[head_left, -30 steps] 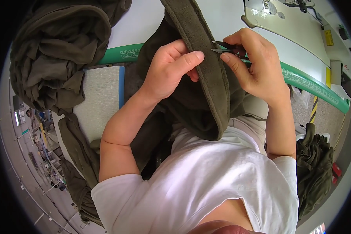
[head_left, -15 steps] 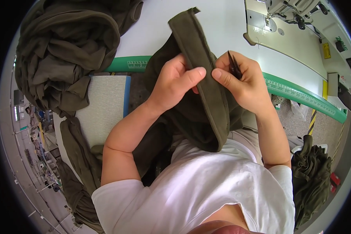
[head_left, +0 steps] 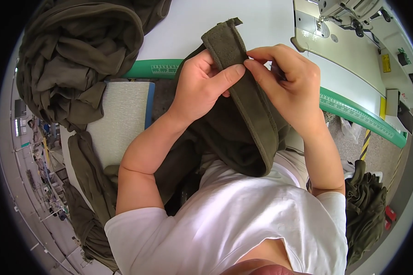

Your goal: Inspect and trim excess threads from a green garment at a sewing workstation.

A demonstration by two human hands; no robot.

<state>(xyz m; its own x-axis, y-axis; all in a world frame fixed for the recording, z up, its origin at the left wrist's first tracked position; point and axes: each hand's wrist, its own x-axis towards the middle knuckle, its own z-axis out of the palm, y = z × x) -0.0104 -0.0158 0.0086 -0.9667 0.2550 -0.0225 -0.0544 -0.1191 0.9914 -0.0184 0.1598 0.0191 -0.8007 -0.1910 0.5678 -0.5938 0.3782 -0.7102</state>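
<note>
A dark olive fabric garment (head_left: 257,123) hangs from my hands over my lap, its long stitched band running up and away from me. My left hand (head_left: 199,85) grips this band near its far end, thumb on top and fingers underneath. At the band's right edge, the thumb and forefinger of my right hand (head_left: 291,80) are pinched together. Whether a thread or only the fabric edge is between those tips is too small to tell. Small black thread snips (head_left: 276,72) are tucked in my right palm, mostly hidden by the fingers.
A heap of olive garments (head_left: 78,59) lies on the white table at far left, beside a grey padded board (head_left: 119,119). A green measuring strip (head_left: 362,112) edges the table. At far right stands a sewing machine (head_left: 348,18). More olive fabric (head_left: 365,201) hangs at right.
My right hand has moved up along the band, its fingertips now pinched at the edge. The snips, pointing up before, are now mostly hidden. The band's fuzzy face shows more near its end.
</note>
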